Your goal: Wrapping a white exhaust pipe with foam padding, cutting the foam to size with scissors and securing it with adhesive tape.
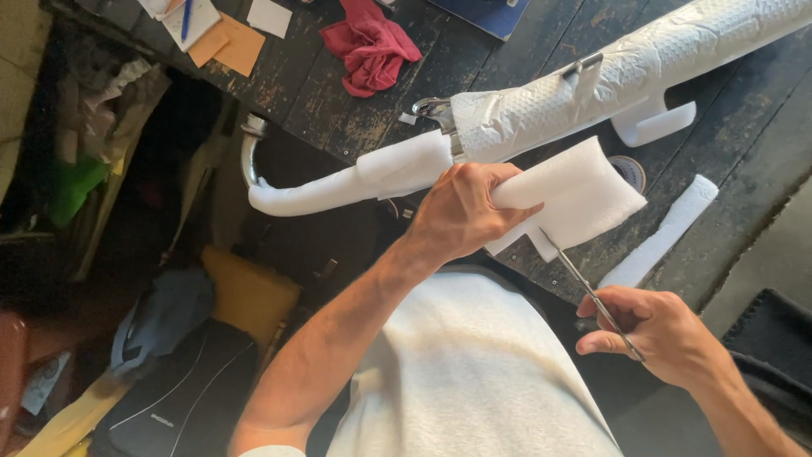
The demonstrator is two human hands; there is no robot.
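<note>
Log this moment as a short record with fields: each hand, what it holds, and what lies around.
left hand: grips a folded white foam sheet
right hand: holds scissors, blades at the foam's lower edge
behind the foam: long metal part wrapped in white foam and paper, bare curved end at left
table: dark worn wood
on table: red cloth, orange paper, loose foam strip

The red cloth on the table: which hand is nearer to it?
Left. The left hand holds the foam sheet just below the red cloth; the right hand, with scissors, sits farther off.
</note>
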